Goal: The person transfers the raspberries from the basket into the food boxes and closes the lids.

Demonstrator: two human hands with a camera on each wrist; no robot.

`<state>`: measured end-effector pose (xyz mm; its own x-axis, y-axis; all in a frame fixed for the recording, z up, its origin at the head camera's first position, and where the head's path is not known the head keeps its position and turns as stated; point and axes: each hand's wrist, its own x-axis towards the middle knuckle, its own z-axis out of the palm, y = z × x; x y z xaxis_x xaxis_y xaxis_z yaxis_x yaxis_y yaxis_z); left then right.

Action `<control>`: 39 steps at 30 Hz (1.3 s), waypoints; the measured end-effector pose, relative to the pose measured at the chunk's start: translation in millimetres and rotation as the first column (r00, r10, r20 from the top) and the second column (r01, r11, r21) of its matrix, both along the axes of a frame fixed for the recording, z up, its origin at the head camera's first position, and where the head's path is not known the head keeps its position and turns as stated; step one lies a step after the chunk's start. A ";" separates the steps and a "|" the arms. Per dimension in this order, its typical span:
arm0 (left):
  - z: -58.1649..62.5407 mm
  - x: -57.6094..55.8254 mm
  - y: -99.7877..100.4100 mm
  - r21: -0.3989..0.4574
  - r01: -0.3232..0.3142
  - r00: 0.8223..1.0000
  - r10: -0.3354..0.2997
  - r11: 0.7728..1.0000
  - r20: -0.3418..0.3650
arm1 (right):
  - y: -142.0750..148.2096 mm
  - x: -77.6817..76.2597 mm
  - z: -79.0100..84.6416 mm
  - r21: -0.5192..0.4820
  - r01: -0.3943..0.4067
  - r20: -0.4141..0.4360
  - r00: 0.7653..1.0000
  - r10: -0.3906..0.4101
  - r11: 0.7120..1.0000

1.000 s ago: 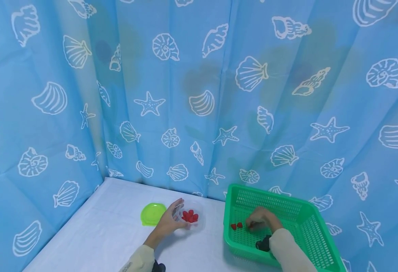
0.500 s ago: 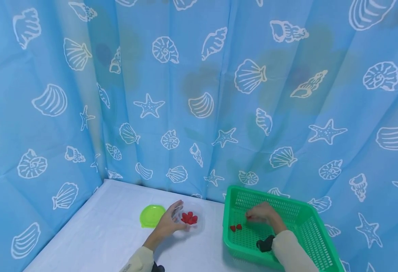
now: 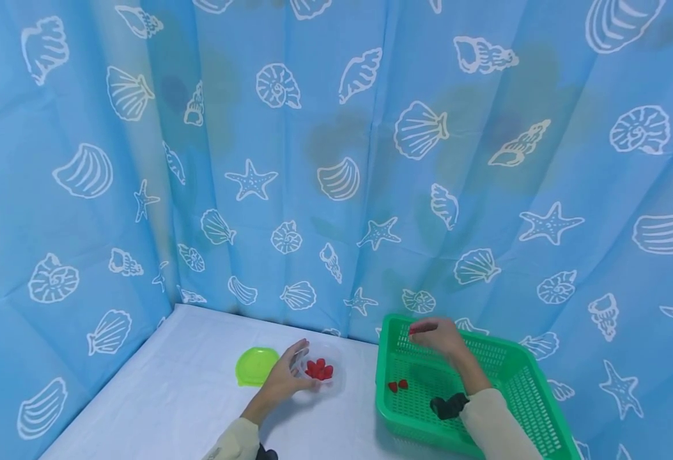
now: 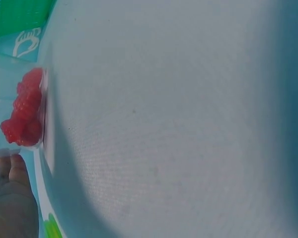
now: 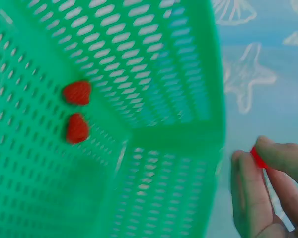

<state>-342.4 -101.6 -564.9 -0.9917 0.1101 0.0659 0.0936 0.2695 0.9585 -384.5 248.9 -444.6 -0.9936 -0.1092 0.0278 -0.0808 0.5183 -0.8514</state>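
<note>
In the head view my left hand [image 3: 286,375] grips the side of a clear plastic tub [image 3: 336,355], thumb in front and fingers behind. Several red raspberries [image 3: 319,370] lie inside it, their bumpy skin plain in the left wrist view. My right hand [image 3: 441,337] is raised over the far left part of a green plastic basket [image 3: 390,414]. Between thumb and fingertips it pinches one raspberry [image 5: 259,157], mostly covered by the fingers. Two more raspberries [image 5: 77,93] lie close together on the basket floor, near its left wall.
A lime-green lid [image 3: 255,366] lies on the white-covered table [image 3: 198,383], left of the tub. Behind the table hangs a blue shell-patterned curtain [image 3: 313,268], right behind the basket's far side.
My right hand has lifted from the basket floor, away from me and up, with a raspberry between its fingers. My left hand and the tub have stayed in place.
</note>
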 end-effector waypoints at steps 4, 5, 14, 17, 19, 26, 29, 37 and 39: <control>-0.2 -0.3 -1.9 0.021 0.006 1.000 -0.007 1.000 0.017 | -15.5 2.8 12.0 0.024 -0.026 -0.131 0.991 0.029 0.999; -1.0 -1.0 -2.7 0.028 0.008 1.000 -0.008 1.000 0.018 | -20.6 3.9 15.0 0.024 -0.030 -0.155 0.987 0.033 0.999; -1.5 -0.6 -7.0 0.014 0.006 1.000 -0.006 1.000 -0.004 | -79.0 11.5 24.1 -0.095 -0.064 -0.257 0.966 0.038 0.993; -0.9 0.1 -7.5 0.008 0.008 1.000 -0.008 1.000 0.002 | -100.3 12.9 18.0 -0.091 -0.046 -0.276 0.961 0.019 0.995; -1.2 0.5 -7.4 0.004 0.006 1.000 -0.006 1.000 0.012 | -114.0 15.4 13.0 -0.073 -0.040 -0.296 0.955 0.017 0.997; -0.4 2.7 -5.0 -0.005 0.001 1.000 -0.001 1.000 0.003 | -152.3 31.7 -5.6 -0.017 -0.028 -0.345 0.938 0.021 0.999; -0.1 3.3 -3.7 -0.014 -0.007 1.000 0.007 1.000 -0.006 | -164.1 38.9 -15.0 -0.016 -0.019 -0.342 0.940 0.013 1.000; -0.6 2.9 -3.6 -0.019 -0.005 1.000 0.005 1.000 -0.023 | -188.2 52.3 -41.2 -0.015 0.033 -0.297 0.954 -0.036 0.999; -1.4 1.5 -4.1 -0.019 0.003 0.999 -0.004 1.000 -0.034 | -193.0 53.8 -47.0 -0.003 0.053 -0.279 0.959 -0.052 0.999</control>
<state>-340.8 -105.8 -566.3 -0.9886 0.1148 0.0976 0.1271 0.2872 0.9494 -330.7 55.9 -491.7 -0.9508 -0.0581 0.3043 -0.2874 0.5318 -0.7966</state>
